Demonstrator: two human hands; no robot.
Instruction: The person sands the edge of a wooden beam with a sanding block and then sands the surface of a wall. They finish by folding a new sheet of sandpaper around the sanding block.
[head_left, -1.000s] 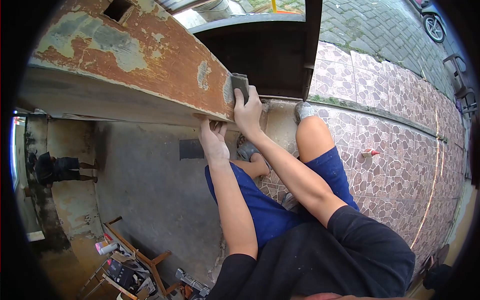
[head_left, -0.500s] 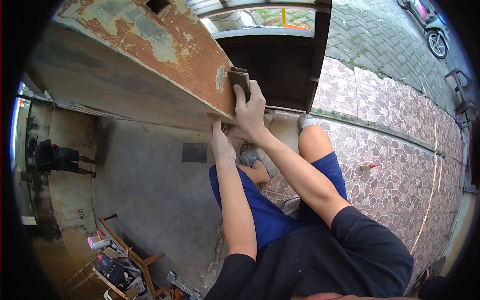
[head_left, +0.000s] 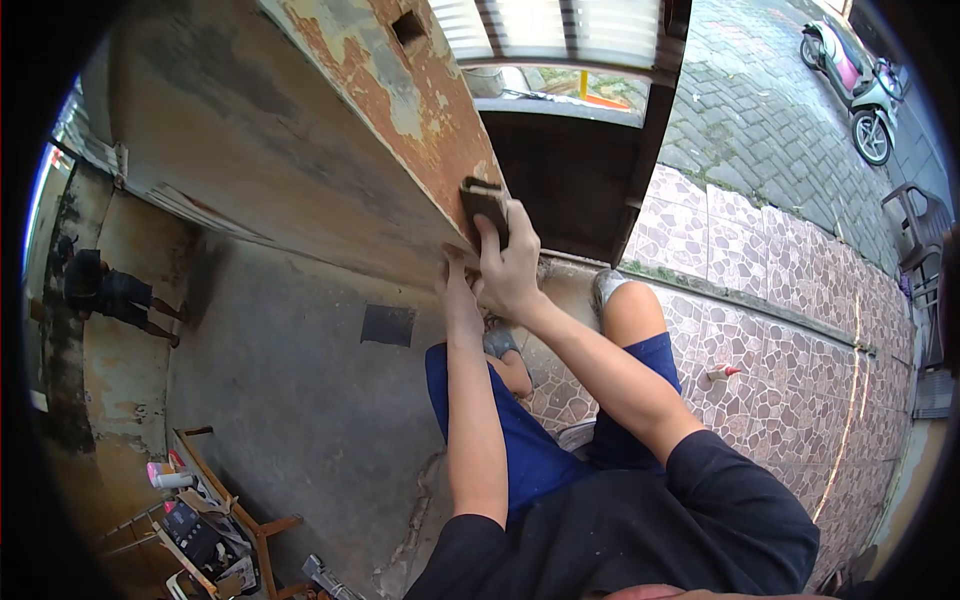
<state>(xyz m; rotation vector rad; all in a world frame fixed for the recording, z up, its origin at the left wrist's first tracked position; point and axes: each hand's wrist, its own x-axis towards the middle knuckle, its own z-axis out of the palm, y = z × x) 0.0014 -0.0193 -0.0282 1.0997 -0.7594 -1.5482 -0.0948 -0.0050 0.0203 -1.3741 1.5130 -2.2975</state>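
Note:
My right hand (head_left: 512, 265) grips a dark sanding block (head_left: 486, 212), thumb on its near side. The block lies against the narrow end face of a wall (head_left: 415, 105), whose paint is peeled to orange and pale patches. Just below and to the left, my left hand (head_left: 460, 300) is raised to the wall's lower corner, fingers bent against the edge. A small brownish piece shows at its fingertips; I cannot make out what it is. Part of the left fingers is hidden by the wall edge and the right hand.
A dark panel (head_left: 560, 185) stands beside the wall end. Another person (head_left: 110, 290) is by the far left wall. A wooden frame with clutter (head_left: 215, 500) sits lower left. A red-tipped bottle (head_left: 722, 373) lies on the patterned tiles; a scooter (head_left: 860, 90) and chairs (head_left: 915, 225) are outside.
The view has shifted, so the wall and both hands sit lower in the picture. The sanding block stays in my right hand against the wall, and my left hand remains at the corner.

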